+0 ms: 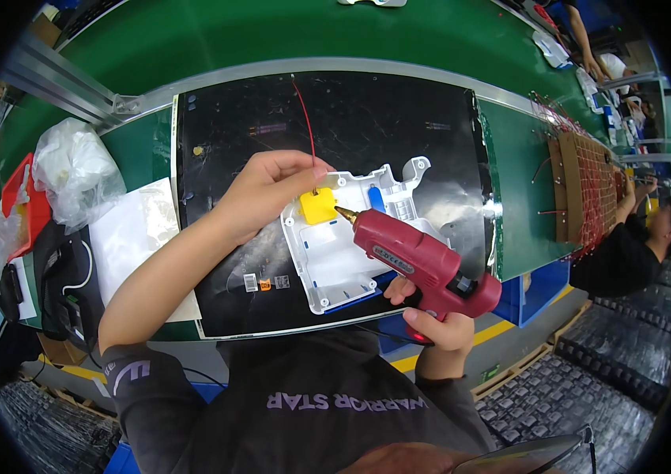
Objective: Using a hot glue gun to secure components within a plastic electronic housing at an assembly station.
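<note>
white casing: on black mat (225, 213), open side up, landmark for the rest; casing (327, 276) partly covered by l hand + gun.
l hand: (272, 186) at casing's upper l corner, thumb + fingers pinched nearly closed on red wire (304, 118), just above yellow block; can't tell if fingertips touch block too.
yellow block: (318, 205) inside casing, upper l part, red wire rising from it; wire's far end lies past casing's far side, near mat's top edge.
r hand: (442, 330) just off casing's lower r, closed round handle of dark red glue gun (410, 253); thumb in view, a fingertip or two show on gun's other side, rest hidden.
nozzle: (346, 214) over casing, pointing l at block's r edge; can't tell if touching or a hair short.
blue pc: (376, 198) in casing, r of block, partly behind gun; kind unclear.
hidden: casing's lower r area under gun; blue strip along casing's near edge, mostly covered, hard to id.
far r of casing: cardboard box (566, 189) w/ many thin red wires, blurred + bent; co-worker (628, 257) beyond, partly cut off by dark rim.
l of casing: white sheet (134, 229), part behind l forearm; clear plastic bag (75, 162), contents n/a to make out.
</note>
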### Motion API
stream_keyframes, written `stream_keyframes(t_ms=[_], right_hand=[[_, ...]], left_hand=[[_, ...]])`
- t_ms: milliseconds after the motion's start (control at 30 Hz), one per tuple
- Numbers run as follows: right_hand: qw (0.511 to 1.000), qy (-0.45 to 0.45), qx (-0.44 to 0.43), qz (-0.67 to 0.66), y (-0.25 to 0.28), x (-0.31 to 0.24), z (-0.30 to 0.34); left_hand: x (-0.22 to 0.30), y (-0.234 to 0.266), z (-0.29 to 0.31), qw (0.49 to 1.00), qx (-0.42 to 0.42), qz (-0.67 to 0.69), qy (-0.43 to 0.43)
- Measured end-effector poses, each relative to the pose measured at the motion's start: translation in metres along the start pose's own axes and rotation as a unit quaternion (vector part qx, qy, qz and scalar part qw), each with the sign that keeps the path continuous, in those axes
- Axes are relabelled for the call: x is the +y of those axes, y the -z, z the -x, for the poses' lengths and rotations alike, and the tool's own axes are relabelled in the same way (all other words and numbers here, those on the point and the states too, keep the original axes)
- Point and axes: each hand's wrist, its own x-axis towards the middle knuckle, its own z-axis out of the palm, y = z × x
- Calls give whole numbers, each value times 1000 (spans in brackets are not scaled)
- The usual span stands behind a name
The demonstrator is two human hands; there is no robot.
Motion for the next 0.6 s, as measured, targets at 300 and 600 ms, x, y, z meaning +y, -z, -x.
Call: stream_keyframes(t_ms=[300,600], right_hand=[[998,9,-35,-45,2,0,5],[999,-8,-13,-53,8,4,6]], left_hand=[[6,2,1,999,-34,-8,-28],[25,9,-13,996,-2,-41,-83]])
